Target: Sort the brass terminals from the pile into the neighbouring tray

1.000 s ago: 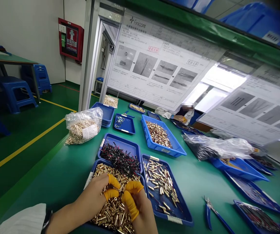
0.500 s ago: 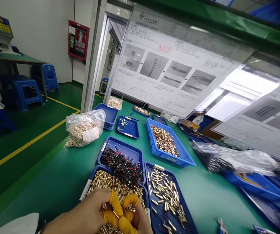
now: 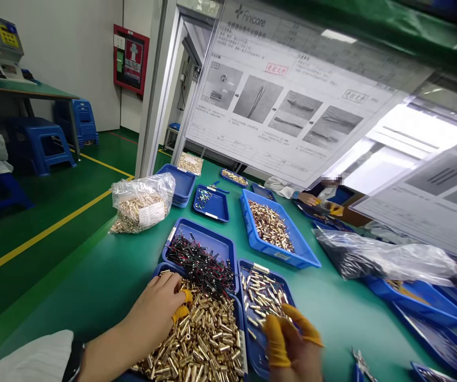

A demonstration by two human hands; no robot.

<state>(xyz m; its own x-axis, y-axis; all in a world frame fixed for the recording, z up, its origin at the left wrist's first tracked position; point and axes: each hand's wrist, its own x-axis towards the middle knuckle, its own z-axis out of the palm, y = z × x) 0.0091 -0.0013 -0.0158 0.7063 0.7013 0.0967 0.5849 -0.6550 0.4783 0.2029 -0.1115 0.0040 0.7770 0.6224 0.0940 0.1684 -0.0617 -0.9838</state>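
Observation:
My left hand [image 3: 160, 302], with yellow finger covers on some fingertips, is curled over the heap of small brass tubes [image 3: 200, 339] in the near blue tray. Its fingers are closed, and what they hold, if anything, is hidden. My right hand [image 3: 294, 345], also in yellow finger covers and slightly blurred, is over the near part of the right blue tray [image 3: 287, 281]. Its thumb and finger are apart, with nothing visible between them. In that tray lie brass tubes with thin wires [image 3: 262, 297]. Black and red wire leads [image 3: 204, 265] are piled in the tray behind the tubes.
Farther back stand a blue bin [image 3: 305, 254] of brass pieces, a small blue tray [image 3: 216, 209] and a plastic bag [image 3: 143, 207] of brass parts. Pliers [image 3: 361, 366] lie at the near right. Another person's hand [image 3: 308, 199] is across the table. Instruction sheets [image 3: 276, 127] hang overhead.
My hands were together over the brass tubes and have parted. The left moved back and left over the heap; the right moved over the right tray and its fingers spread.

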